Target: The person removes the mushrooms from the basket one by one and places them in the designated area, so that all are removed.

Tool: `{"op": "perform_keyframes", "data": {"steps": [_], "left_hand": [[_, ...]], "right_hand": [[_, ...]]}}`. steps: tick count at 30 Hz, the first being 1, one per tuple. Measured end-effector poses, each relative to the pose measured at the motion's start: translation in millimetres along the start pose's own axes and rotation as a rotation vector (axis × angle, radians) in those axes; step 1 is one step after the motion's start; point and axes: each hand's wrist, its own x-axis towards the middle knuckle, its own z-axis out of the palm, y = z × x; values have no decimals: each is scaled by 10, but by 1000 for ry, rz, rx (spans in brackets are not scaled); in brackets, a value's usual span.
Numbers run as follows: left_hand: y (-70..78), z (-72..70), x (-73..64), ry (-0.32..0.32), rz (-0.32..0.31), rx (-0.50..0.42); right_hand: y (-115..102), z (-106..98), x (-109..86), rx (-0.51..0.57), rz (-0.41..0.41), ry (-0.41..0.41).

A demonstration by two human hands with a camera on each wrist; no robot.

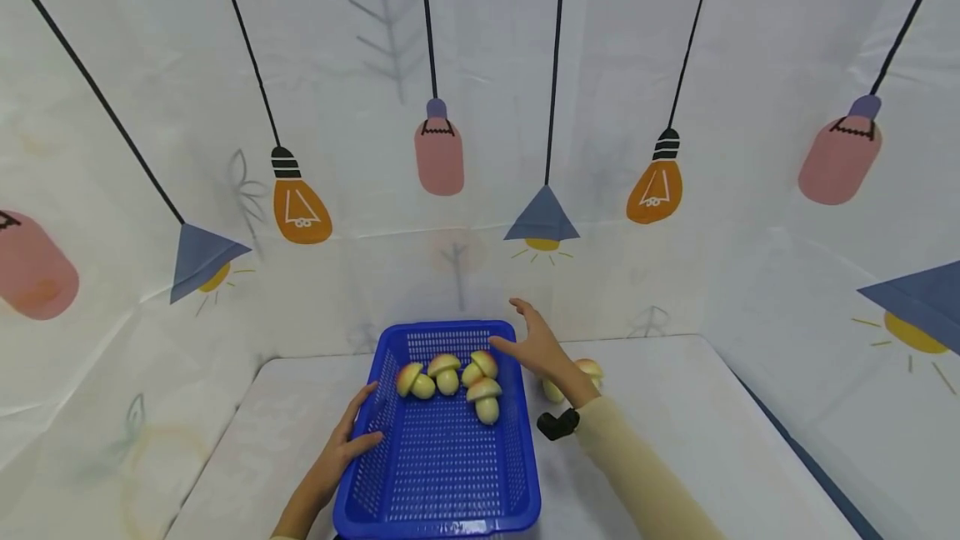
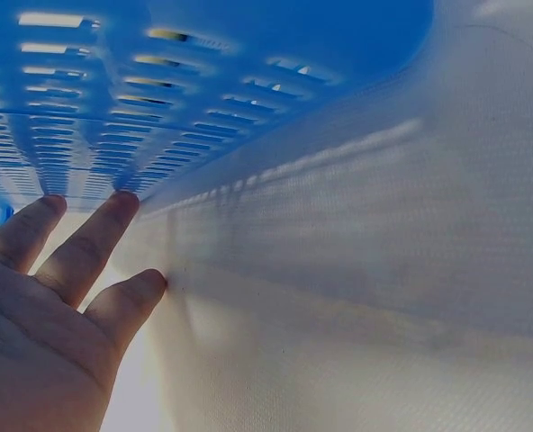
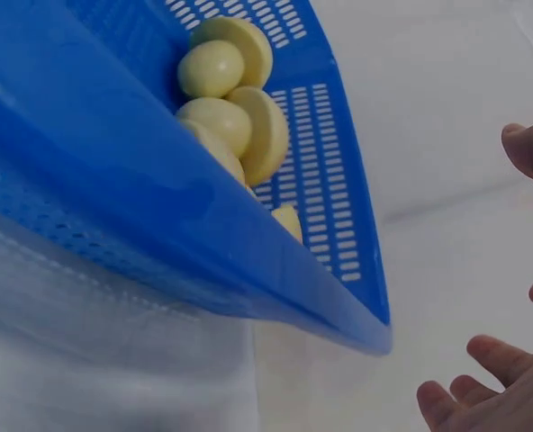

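A blue perforated plastic basket (image 1: 435, 473) stands on the white table. Inside, towards its far end, lie several toy mushrooms (image 1: 487, 408) with pale stems and yellow-brown caps; some show over the basket wall in the right wrist view. My left hand (image 1: 337, 452) rests against the basket's left side, its fingers extended along the outside in the left wrist view. Over the far right corner is my right hand (image 1: 540, 348), fingers spread and holding nothing. More mushrooms (image 1: 590, 369) lie on the table beyond my right forearm, which partly hides them.
The white table (image 1: 675, 432) reaches back to a white cloth backdrop (image 1: 480, 273) printed with hanging lamps and bulbs. More cloth closes in both sides. A dark band (image 1: 817, 473) runs along the table's right edge.
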Motion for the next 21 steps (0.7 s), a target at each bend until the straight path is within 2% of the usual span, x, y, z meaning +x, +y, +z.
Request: {"op": "perform_keyframes", "data": {"steps": [7, 14, 21], "left_hand": [[-22, -3, 11, 11, -8, 4], [-18, 4, 10, 13, -8, 0], [-28, -2, -4, 14, -4, -10]], "right_hand": [[-56, 109, 4, -28, -62, -27], [-114, 213, -26, -11, -61, -83], [-135, 287, -59, -48, -113, -126]]}}
